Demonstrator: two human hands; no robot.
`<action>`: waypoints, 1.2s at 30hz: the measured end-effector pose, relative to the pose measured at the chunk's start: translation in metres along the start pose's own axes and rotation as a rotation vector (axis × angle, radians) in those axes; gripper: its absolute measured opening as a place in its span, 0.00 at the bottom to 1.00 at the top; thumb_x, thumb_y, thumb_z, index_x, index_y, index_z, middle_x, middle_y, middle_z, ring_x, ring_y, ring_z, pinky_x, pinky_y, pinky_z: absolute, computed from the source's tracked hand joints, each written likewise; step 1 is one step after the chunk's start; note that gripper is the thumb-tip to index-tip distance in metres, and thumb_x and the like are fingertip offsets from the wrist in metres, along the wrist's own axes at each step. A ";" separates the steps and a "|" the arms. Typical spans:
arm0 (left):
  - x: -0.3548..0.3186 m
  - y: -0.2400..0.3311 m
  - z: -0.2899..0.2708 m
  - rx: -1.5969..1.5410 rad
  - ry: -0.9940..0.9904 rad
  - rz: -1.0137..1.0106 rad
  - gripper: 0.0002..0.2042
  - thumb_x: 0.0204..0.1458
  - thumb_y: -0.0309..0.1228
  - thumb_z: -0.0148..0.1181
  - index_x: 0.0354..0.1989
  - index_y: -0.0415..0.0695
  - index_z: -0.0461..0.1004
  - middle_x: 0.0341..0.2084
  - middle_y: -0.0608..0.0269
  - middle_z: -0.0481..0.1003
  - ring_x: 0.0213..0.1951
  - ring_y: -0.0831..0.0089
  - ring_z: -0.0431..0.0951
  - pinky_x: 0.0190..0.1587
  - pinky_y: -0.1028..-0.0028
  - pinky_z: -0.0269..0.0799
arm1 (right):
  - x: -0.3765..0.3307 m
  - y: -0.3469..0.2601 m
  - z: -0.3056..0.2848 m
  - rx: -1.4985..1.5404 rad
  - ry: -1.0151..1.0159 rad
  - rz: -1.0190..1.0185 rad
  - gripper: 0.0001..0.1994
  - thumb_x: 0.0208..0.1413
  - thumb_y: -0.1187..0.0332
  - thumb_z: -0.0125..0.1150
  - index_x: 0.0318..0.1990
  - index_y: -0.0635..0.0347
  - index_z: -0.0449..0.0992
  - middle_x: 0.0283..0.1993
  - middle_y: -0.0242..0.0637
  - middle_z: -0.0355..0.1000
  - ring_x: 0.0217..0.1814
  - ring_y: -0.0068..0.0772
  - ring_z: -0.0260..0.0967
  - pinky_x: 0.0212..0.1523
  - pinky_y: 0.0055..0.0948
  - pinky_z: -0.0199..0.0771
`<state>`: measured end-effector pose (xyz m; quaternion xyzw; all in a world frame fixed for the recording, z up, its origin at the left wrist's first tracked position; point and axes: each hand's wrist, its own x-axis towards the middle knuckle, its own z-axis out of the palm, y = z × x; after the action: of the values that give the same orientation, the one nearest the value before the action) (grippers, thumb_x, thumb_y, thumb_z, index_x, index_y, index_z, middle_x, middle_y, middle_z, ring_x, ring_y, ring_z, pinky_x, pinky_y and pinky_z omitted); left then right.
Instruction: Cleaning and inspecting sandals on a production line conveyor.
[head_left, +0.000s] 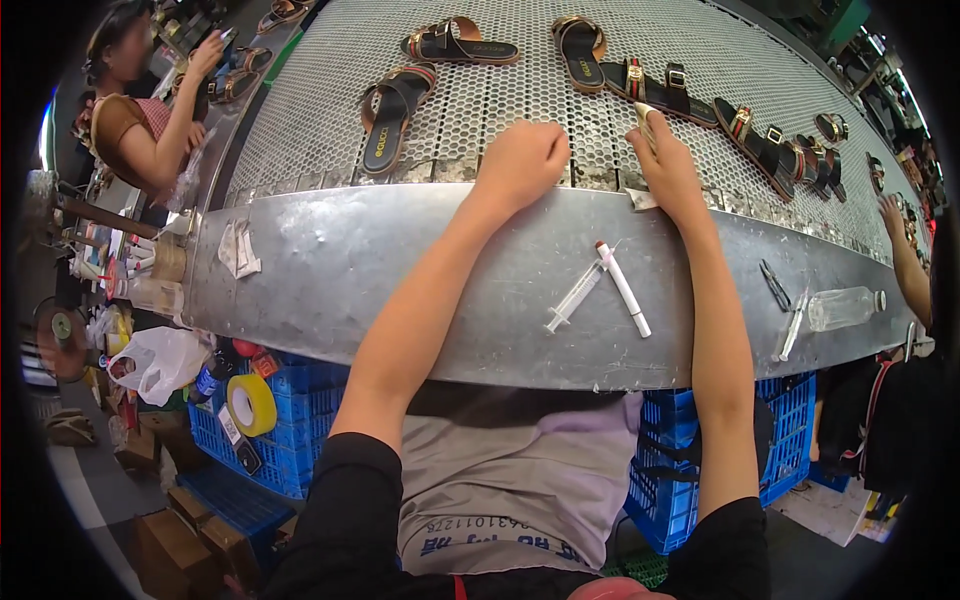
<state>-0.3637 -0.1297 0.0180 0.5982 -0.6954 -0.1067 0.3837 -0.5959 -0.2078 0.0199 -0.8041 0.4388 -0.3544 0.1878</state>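
Note:
My left hand (523, 160) is closed in a fist at the near edge of the metal mesh conveyor (480, 120), and nothing shows in it. To its right, my right hand (668, 165) grips a pale, slim, tapered stick (645, 122) that points up and away from me. Beyond my hands, black strappy sandals with tan edges lie on the mesh: one sandal (390, 120) at left, another (460, 42) behind it, and one (580, 55) near the middle. A sandal (660, 88) with a striped strap lies just past my right hand.
Between my forearms, a syringe (577, 297) and a white marker pen (625, 290) lie on the metal ledge (400, 230). At right are tweezers (774, 285), another syringe (794, 328) and a clear bottle (845, 309). Blue crates (300, 400) stand below. A co-worker (150, 120) is at far left.

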 end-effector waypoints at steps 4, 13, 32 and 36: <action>-0.004 0.001 0.003 0.197 0.068 0.202 0.10 0.59 0.34 0.57 0.29 0.41 0.77 0.27 0.55 0.80 0.35 0.54 0.78 0.40 0.55 0.74 | 0.000 -0.004 0.002 0.030 -0.026 0.006 0.15 0.70 0.62 0.54 0.58 0.60 0.68 0.39 0.59 0.77 0.42 0.65 0.76 0.41 0.53 0.73; -0.002 0.009 -0.003 0.154 0.208 0.237 0.13 0.51 0.31 0.62 0.16 0.42 0.72 0.17 0.59 0.73 0.27 0.57 0.72 0.34 0.58 0.69 | -0.004 -0.005 0.001 -0.179 -0.071 -0.071 0.13 0.70 0.60 0.54 0.54 0.56 0.68 0.35 0.54 0.78 0.39 0.63 0.76 0.39 0.56 0.71; -0.007 0.009 -0.007 0.082 0.184 0.264 0.14 0.48 0.33 0.63 0.13 0.44 0.72 0.12 0.55 0.71 0.14 0.57 0.72 0.20 0.61 0.65 | -0.005 -0.016 -0.002 -0.139 -0.095 -0.100 0.12 0.69 0.59 0.54 0.50 0.57 0.71 0.35 0.55 0.78 0.40 0.63 0.76 0.39 0.55 0.73; -0.002 0.022 -0.032 -0.125 0.356 0.327 0.13 0.48 0.28 0.63 0.15 0.43 0.68 0.12 0.56 0.67 0.14 0.61 0.69 0.20 0.65 0.62 | -0.008 -0.022 -0.003 -0.174 -0.154 -0.079 0.13 0.69 0.58 0.54 0.49 0.58 0.72 0.37 0.55 0.77 0.42 0.62 0.76 0.41 0.56 0.72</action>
<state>-0.3591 -0.1126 0.0520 0.4624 -0.6964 0.0210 0.5485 -0.5880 -0.1888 0.0323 -0.8589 0.4201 -0.2592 0.1362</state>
